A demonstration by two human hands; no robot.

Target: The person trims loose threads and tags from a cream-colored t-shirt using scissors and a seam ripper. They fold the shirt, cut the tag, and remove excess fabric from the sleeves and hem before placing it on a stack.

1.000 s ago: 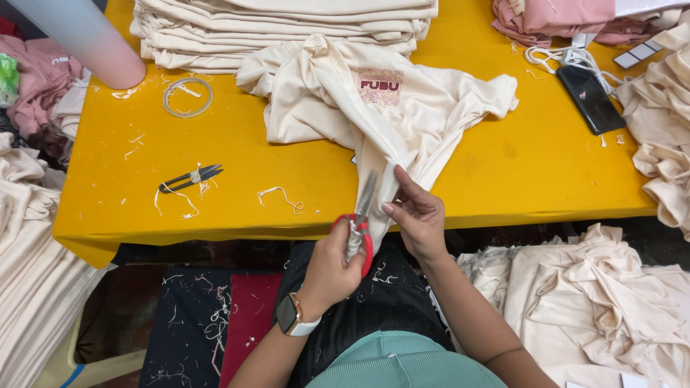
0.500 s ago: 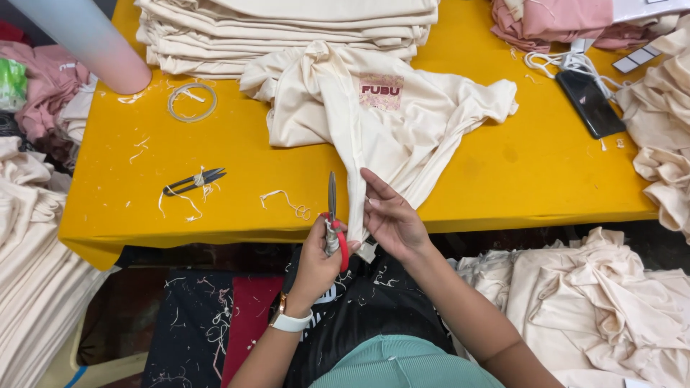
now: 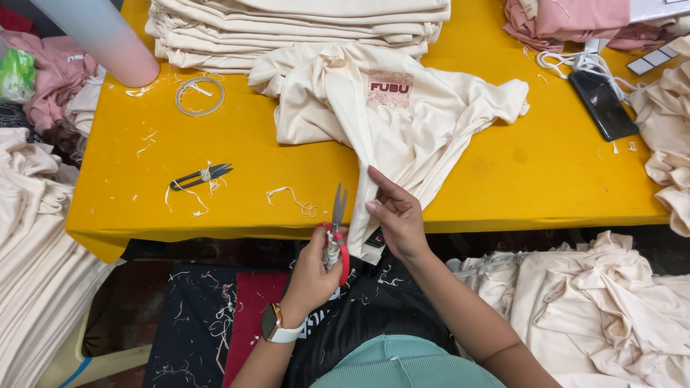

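Left hand: my left hand (image 3: 313, 276) is clenched around the red handles of a pair of small scissors (image 3: 336, 230), a watch with a white strap on the wrist; I see the blades pointing up and away from me, just beside the hanging cloth.
Right hand: my right hand (image 3: 397, 215) is pinching a fold of the cream garment (image 3: 392, 118) at the front edge of the table, thumb and fingers closed on the fabric.
Garment: it lies crumpled on the yellow table (image 3: 251, 144), a pink printed patch facing up, with one narrow part drooping over the near edge between my two hands.
Scissors against cloth: I cannot tell whether the blades touch the fabric; they stand close to its left side.
Table, far side: a stack of folded cream garments (image 3: 302, 25) sits right behind the crumpled one.
Table, left: black thread snips (image 3: 201, 176) lie among loose thread scraps, with a clear tape ring (image 3: 200, 95) farther back near a pale tube (image 3: 108, 39).
Table, right: a dark phone (image 3: 602, 104) rests with a white cable (image 3: 575, 63) beside it.
Below, right: a heap of cream cloth (image 3: 596, 302) sits by my right arm.
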